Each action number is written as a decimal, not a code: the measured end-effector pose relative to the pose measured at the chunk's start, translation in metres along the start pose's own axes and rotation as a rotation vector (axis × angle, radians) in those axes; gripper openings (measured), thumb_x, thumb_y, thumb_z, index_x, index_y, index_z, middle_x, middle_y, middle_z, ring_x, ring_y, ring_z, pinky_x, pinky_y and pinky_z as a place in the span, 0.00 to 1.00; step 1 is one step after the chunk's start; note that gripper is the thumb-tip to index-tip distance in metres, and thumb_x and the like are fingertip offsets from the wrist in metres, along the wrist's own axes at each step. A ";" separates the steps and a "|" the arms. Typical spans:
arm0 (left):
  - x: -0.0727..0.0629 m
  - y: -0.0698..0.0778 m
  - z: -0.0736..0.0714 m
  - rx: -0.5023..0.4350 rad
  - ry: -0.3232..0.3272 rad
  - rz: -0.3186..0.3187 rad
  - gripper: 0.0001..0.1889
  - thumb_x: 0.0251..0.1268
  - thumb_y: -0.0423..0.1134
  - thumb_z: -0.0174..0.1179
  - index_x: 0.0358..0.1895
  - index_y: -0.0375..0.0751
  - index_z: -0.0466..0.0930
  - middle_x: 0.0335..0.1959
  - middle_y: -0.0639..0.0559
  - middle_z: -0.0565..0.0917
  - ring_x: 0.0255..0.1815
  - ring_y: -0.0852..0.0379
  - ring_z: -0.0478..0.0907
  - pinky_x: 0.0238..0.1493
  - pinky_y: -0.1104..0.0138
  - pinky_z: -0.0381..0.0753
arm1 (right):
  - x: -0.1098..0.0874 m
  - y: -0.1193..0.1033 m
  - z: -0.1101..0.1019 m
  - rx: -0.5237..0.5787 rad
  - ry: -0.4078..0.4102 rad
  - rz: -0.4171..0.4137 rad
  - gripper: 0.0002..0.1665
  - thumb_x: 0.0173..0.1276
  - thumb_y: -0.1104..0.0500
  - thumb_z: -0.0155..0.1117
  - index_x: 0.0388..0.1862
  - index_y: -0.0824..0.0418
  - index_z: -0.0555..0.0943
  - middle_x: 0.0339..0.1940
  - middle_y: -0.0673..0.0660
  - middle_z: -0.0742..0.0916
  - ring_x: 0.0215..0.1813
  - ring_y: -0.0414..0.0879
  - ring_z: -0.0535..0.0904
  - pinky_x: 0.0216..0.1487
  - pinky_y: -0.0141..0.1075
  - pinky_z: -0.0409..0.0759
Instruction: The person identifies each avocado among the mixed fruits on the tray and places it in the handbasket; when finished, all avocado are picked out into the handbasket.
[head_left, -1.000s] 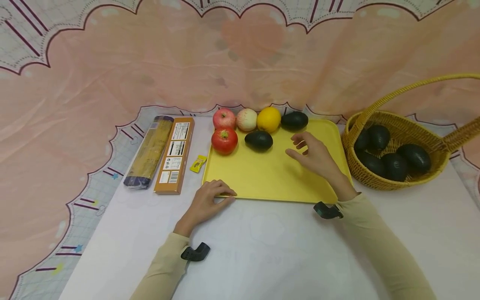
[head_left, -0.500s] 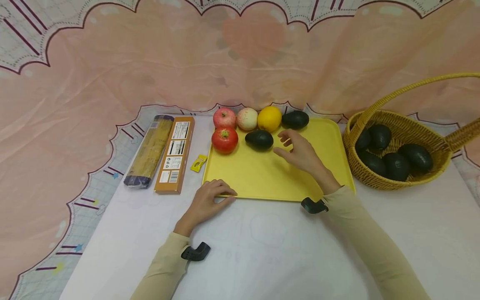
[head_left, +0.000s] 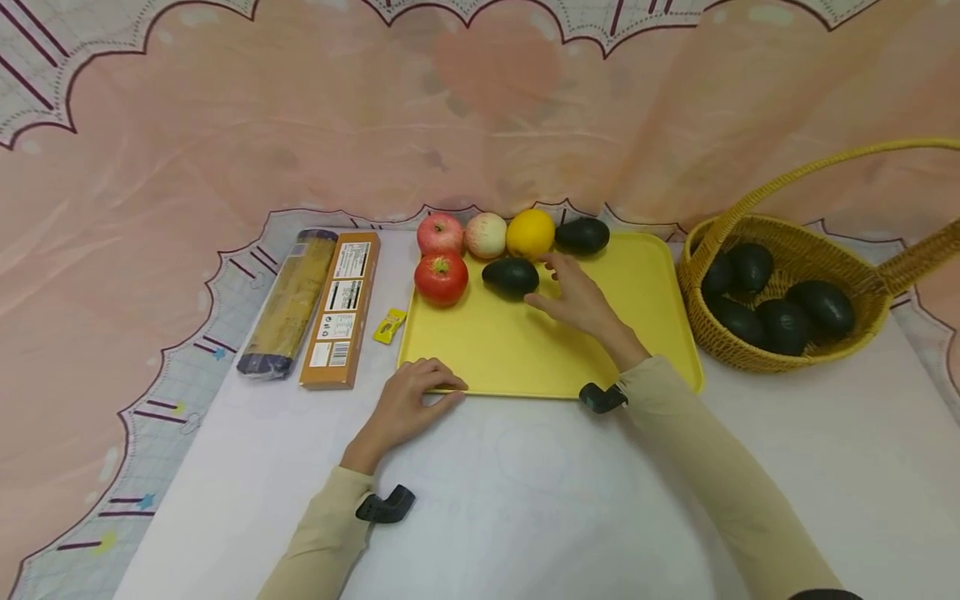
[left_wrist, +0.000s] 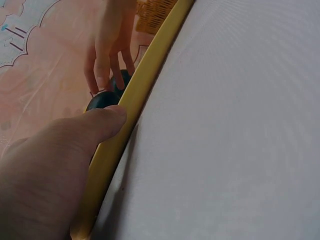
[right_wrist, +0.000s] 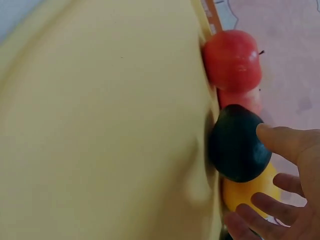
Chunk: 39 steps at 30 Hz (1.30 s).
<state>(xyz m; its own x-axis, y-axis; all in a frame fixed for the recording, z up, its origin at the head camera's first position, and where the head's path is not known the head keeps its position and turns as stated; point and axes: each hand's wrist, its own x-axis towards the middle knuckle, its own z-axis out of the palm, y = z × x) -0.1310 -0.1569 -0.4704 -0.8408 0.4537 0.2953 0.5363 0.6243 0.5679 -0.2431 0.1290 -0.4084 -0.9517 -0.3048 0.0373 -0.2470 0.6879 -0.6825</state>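
My right hand (head_left: 577, 302) reaches over the yellow tray (head_left: 525, 358), fingers spread and loosely bent, just right of a dark avocado (head_left: 511, 277). In the right wrist view, the thumb tip overlaps the avocado (right_wrist: 240, 144); whether it touches cannot be told. My left hand (head_left: 408, 406) holds the tray's near-left rim, thumb on the rim (left_wrist: 107, 165); its fingers are hidden in the left wrist view. Behind the avocado stand a pink apple (head_left: 440, 234), a pale peach (head_left: 486, 236), a yellow-orange fruit (head_left: 531, 234) and another avocado (head_left: 582, 237). A red fruit (head_left: 441, 278) sits to the left.
A wicker basket (head_left: 738, 350) with a tall handle, holding several avocados (head_left: 821, 307), stands right of the tray. At left lie a wrapped noodle pack (head_left: 288, 304), an orange-brown box (head_left: 341, 312) and a small yellow packet (head_left: 389, 326). A patterned cloth (head_left: 360, 125) hangs behind.
My right hand has moved left across the tray, from near its right side to beside the front avocado. My left hand stays at the rim. The fruits have not moved.
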 end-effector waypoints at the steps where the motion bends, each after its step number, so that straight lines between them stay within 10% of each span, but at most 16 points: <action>1: -0.001 0.000 -0.001 0.002 0.000 -0.003 0.06 0.57 0.45 0.67 0.38 0.56 0.85 0.34 0.65 0.80 0.39 0.66 0.74 0.43 0.66 0.71 | 0.002 0.000 0.001 -0.003 -0.004 -0.004 0.41 0.60 0.49 0.68 0.68 0.60 0.63 0.63 0.62 0.71 0.61 0.56 0.69 0.61 0.50 0.70; 39: -0.001 -0.003 0.000 -0.008 0.009 0.017 0.06 0.57 0.45 0.67 0.38 0.58 0.85 0.35 0.66 0.81 0.38 0.66 0.73 0.42 0.67 0.70 | 0.026 -0.013 0.018 -0.012 0.015 0.061 0.42 0.57 0.42 0.68 0.64 0.58 0.62 0.63 0.61 0.70 0.60 0.56 0.69 0.66 0.50 0.65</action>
<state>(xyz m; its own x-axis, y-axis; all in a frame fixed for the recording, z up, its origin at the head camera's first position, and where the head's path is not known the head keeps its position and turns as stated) -0.1313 -0.1590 -0.4725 -0.8324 0.4584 0.3115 0.5498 0.6119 0.5686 -0.2611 0.1005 -0.4116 -0.9676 -0.2523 0.0068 -0.1906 0.7127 -0.6751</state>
